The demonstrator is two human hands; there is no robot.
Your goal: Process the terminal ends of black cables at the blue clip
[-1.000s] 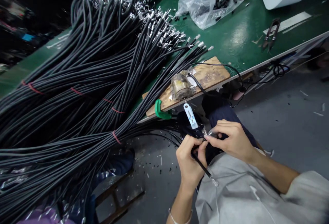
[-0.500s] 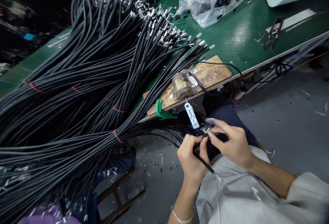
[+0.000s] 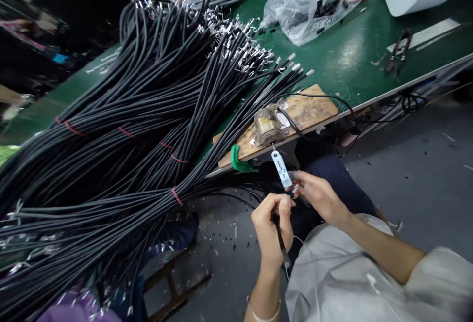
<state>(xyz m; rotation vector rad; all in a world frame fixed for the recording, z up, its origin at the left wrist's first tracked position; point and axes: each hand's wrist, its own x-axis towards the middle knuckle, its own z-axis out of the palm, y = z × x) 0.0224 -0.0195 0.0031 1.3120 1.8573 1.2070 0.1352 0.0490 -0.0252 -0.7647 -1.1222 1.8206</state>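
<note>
The left hand [image 3: 271, 221] is closed round a slim black rubber-sheathed cable [image 3: 280, 236], thumb against fingers, with part of that cable hanging below the fist towards the wrist; the right hand [image 3: 325, 196] has its thumb and fingers bent close together at the silvery bare wire ends [image 3: 295, 189] just above the left hand, though whether they pinch those ends or merely touch them I cannot tell; right by its fingertips is a long, flat, light-blue plastic piece [image 3: 281, 168], its upper end at a cylinder wrapped in clear, yellowed film [image 3: 266, 127]; the cylinder sits on a worn light-brown wooden board [image 3: 314, 105] at the table edge, a curved bright-green clamp [image 3: 238, 160] beside it; to the left, thick bundles of dark grey cables [image 3: 158, 110], tied with thin red bands [image 3: 177, 196], spread over the green-topped table [image 3: 347, 61]; farther out lie a crumpled clear plastic bag [image 3: 290, 12] with small black pieces inside, and dark metal snips [image 3: 399, 53] by a white strip [image 3: 436, 32].
</note>
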